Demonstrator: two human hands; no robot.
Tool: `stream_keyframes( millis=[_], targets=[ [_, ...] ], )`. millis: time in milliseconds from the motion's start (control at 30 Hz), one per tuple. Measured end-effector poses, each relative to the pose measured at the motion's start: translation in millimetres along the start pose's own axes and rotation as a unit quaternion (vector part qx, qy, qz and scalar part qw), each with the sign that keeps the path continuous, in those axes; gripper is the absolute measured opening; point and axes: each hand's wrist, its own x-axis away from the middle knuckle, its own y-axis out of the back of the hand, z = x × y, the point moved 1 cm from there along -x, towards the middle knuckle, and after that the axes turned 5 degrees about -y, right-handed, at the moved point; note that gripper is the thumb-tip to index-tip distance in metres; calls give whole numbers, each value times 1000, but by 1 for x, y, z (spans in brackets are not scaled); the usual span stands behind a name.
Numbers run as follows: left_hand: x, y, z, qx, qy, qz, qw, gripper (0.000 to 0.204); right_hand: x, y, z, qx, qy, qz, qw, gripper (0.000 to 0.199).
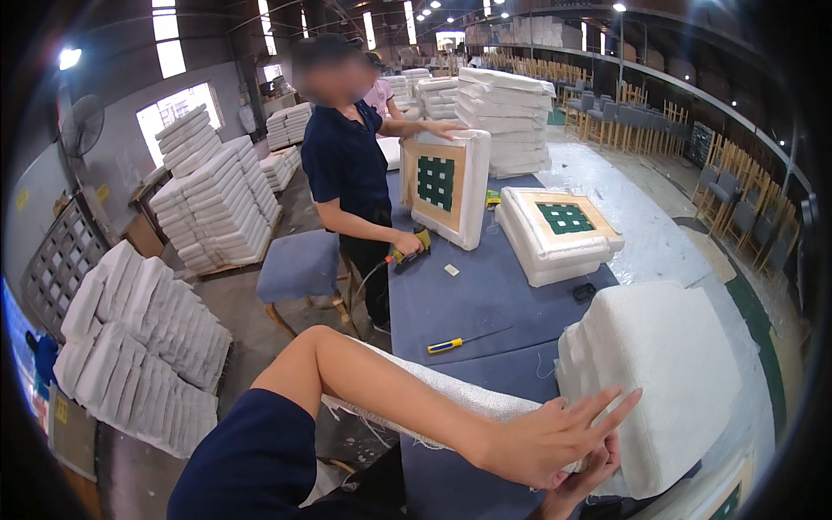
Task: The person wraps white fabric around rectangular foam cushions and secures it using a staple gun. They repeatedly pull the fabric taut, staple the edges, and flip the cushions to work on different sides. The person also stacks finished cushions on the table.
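Currently the left hand (542, 438) lies with fingers spread flat on the white fabric-wrapped cushion (654, 381) at the near right corner of the blue surface (485, 295); the right hand (581, 481) sits beneath it, partly hidden, grip cannot be told; a yellow-handled screwdriver (464, 341) lies mid-surface; at the far edge another person (347, 165) holds an upright cushion frame (444, 184).

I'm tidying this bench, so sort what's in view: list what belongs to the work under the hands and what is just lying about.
In hand:
- white seat cushion, pressed by the left hand, with the right hand beneath it
- white woven fabric under the left forearm

Lying about:
- yellow-handled screwdriver
- stacked seat pads with green webbing
- small black object
- blue stool
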Motion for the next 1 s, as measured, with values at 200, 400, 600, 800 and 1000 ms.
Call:
stream_keyframes(
  millis=[200, 400, 600, 800, 1000],
  targets=[
    [-5, -11, 10, 8, -30, -3, 1000, 96, -1, 3, 3, -54, -98, -25, 993, 61],
    [1, -10, 9, -29, -25, -9, 999, 103, 3, -9, 4, -77, -38, -92, 992, 54],
    [-1, -12, 12, -11, -27, 5, 1000, 114, 0, -1, -6, -67, -20, -60, 996, 53],
    [1, -5, 12, -31, -19, 15, 999, 87, 8, 12, 5, -183, -62, -163, 968, 50],
    [-7, 2, 18, -22, -46, 76, 996, 29, 95, 130, -151, 278, -100, -189, 937, 29]
  ],
)
